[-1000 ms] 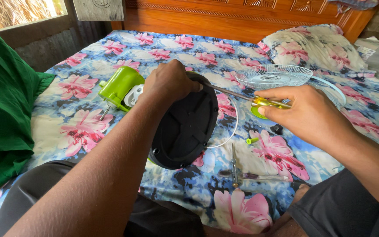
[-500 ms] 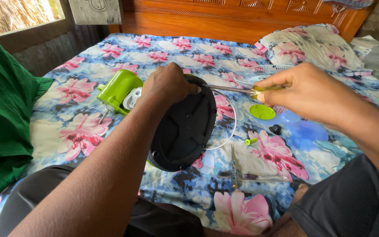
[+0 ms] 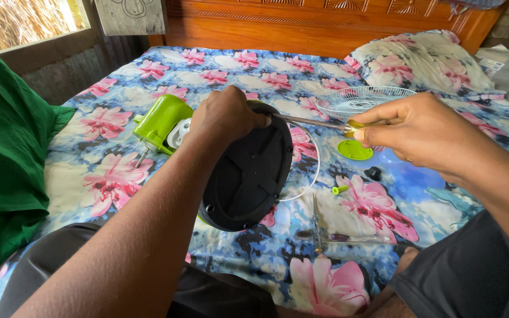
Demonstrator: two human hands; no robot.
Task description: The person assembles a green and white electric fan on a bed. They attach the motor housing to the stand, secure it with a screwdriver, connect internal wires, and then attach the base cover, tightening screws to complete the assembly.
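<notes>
Shifted a little lower and to the right since half a second ago: right hand (image 3: 425, 132), uncovering more of the white wire fan grille (image 3: 363, 100) behind it; left hand and base unmoved.

Head view, all placed against the black oval base (image 3: 248, 174):

Stands tilted on edge on the floral bedsheet (image 3: 107, 171), underside with ribs and screw holes turned toward the camera, lower rim close to the dark shorts (image 3: 207, 291).

Clamped over its top rim: left hand (image 3: 228, 115), fingers curled shut around the edge, forearm running down to the lower left.

Reaching its top rim from the right: metal shaft of a screwdriver (image 3: 319, 123), tip meeting the rim just beside the left thumb. Yellow handle pinched shut in the right hand, thumb and fingertips closed on it (handle mostly hidden by the fingers).

Left of the base, touching or just behind it: lime-green motor housing (image 3: 160, 121) with a small metal spindle sticking out below.

Right of the base: thin white cable (image 3: 307, 182) looping along its edge; further right a lime-green round cap (image 3: 354, 150), a small black knob (image 3: 373, 173) and a small green peg (image 3: 340, 189).

Below and right of the base: second screwdriver (image 3: 349, 238) with a clear handle, and a thin metal tool crossing it.

Far left: green cloth (image 3: 4, 159). Beyond the base, top right: floral pillow (image 3: 425, 62) against a carved wooden headboard (image 3: 301, 23).
</notes>
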